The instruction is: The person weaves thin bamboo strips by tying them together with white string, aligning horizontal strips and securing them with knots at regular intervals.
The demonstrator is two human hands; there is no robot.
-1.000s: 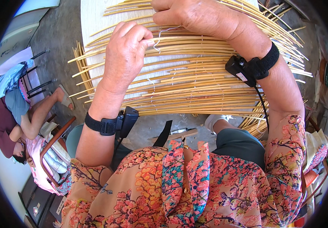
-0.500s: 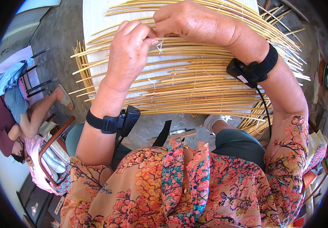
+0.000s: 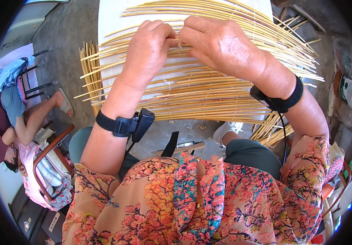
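Thin yellow reed sticks [image 3: 208, 92] lie side by side across a white board [image 3: 108, 34], bound at intervals with white string [image 3: 167, 84]. My left hand [image 3: 149, 49] and my right hand [image 3: 225, 45] meet over the upper sticks. Thumb and fingers of both are pinched close together, almost touching. A short bit of white thread [image 3: 180, 45] shows between the fingertips, at one of the sticks. Most of the thread is hidden behind the fingers. Each wrist wears a black strap with a small box.
At the left a person [image 3: 0, 126] sits by a chair piled with cloth [image 3: 41, 175]. Loose sticks lie beside the board at its left [image 3: 88, 61] and lower right [image 3: 272, 130]. On the floor in front are a wooden strip [image 3: 184, 149] and scraps.
My right hand has moved right and down, its fingers now lower over the sticks. My left hand has shifted slightly right. The loop of thread that hung below the fingers has mostly gone from sight.
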